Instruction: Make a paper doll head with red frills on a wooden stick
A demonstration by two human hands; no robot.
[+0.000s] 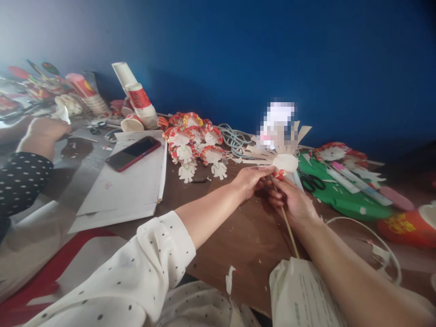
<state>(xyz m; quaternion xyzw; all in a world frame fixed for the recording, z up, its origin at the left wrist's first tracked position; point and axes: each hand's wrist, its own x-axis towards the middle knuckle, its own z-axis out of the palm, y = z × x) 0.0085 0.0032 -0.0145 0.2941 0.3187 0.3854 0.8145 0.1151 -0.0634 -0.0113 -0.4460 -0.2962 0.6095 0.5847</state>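
Note:
In front of me a paper cup cut into a fan of strips [285,163] faces me with its round white base. My left hand [250,180] is closed on its lower left edge, with thumb and fingers pinching near a small red piece. My right hand [293,200] is closed just below, its thumb close to the same red piece. A thin wooden stick [289,229] runs down from the right hand's fingers. Fingers hide where the stick meets the cup. To the left lie several paper figures with frilled red rims [211,155].
A phone [133,153] rests on white cardboard [119,190]. Paper cups [141,102] are stacked by the blue wall. On the right, black scissors [312,182] and pens lie over a green sheet [344,193]. Another person's hand [46,131] is at far left. A printed bag [301,290] sits nearest me.

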